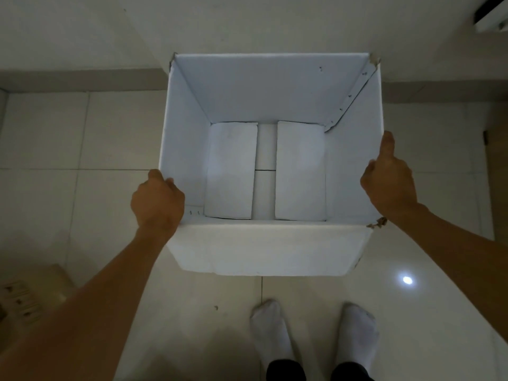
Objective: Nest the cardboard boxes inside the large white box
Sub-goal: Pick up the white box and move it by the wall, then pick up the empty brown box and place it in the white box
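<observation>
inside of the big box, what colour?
Plain white, no print; the large white box looks bluish-grey in shadow. Head view, the only one.

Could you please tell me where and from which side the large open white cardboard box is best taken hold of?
Take the large open white cardboard box by the top rims of its two side walls, one hand from each side, as the left hand and right hand do now. It is too wide for one grip, and its open top leaves those thin rims free to clasp.
</observation>
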